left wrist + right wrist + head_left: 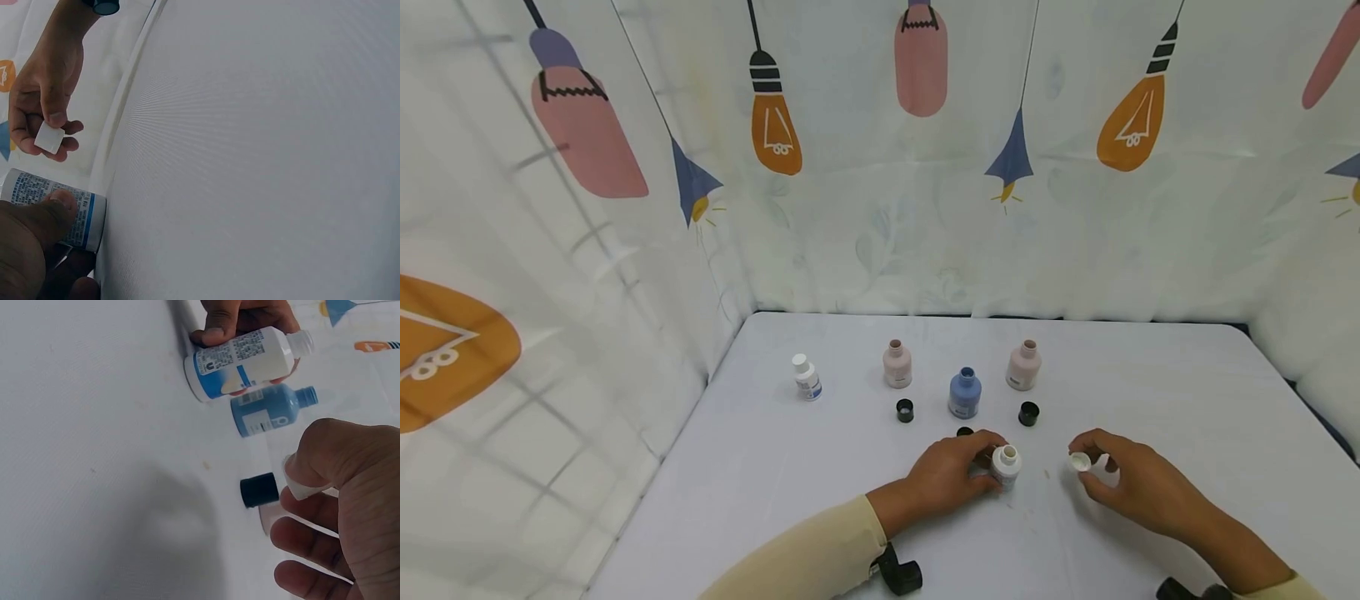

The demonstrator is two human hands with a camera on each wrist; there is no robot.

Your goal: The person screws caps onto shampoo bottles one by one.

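My left hand [951, 475] grips a small white bottle [1006, 467] around its body, thumb on the printed label. The bottle stands upright on the table with its neck uncapped, as the right wrist view also shows [250, 359]. Off to the right, my right hand [1142, 483] pinches a white cap [1079, 462] between thumb and fingers, raised over the table and apart from the bottle. In the left wrist view that cap [49, 137] hangs above the bottle [87, 219]. Just behind the left hand, a black cap [965, 432] is partly hidden.
An uncapped blue bottle [965, 393] stands behind the hands, between two uncapped pink bottles [897, 364] [1023, 365]. Black caps [905, 410] [1028, 413] lie in front of the pink ones. A capped white bottle [807, 377] stands at the left on the white table [760, 467].
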